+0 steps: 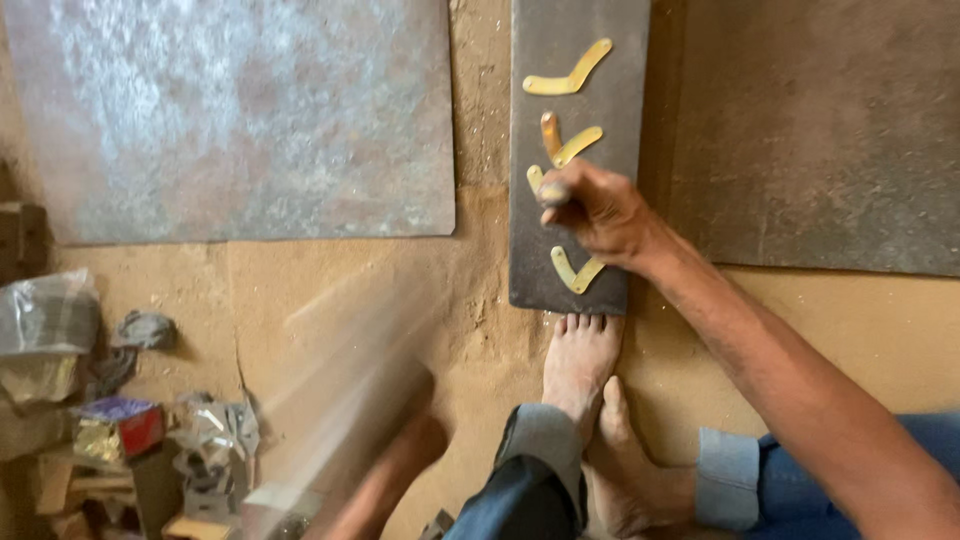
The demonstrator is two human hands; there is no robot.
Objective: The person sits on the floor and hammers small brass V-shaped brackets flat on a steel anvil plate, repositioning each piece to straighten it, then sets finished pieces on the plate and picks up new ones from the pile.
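Sandy earth floor [350,290] fills our view, with a large mottled grey metal sheet [240,120] lying at its far left and a darker sheet [830,130] at the far right. Between them lies a narrow dark slab [575,270], its long axis running away from us, its near end just beyond our bare feet [590,380].

We count four bent brass strips on the slab, set in a row along its length: one [568,78] at the far end, shaped like a shallow hook with its long arm pointing far-right; a second [572,145] below it, forming a V; a third [535,178] partly hidden under our fingers; and a fourth [574,272] near the slab's near end, also a V opening away from us.

Our right hand [600,215] rests on the slab, fingers curled and pinching the third strip. Our left hand [400,460] is a motion blur at the near left; we cannot tell its grip.

By the floor's near-left edge sits a clutter of scraps, including a small box [120,428] of red and purple and crumpled grey wrapping [45,315].
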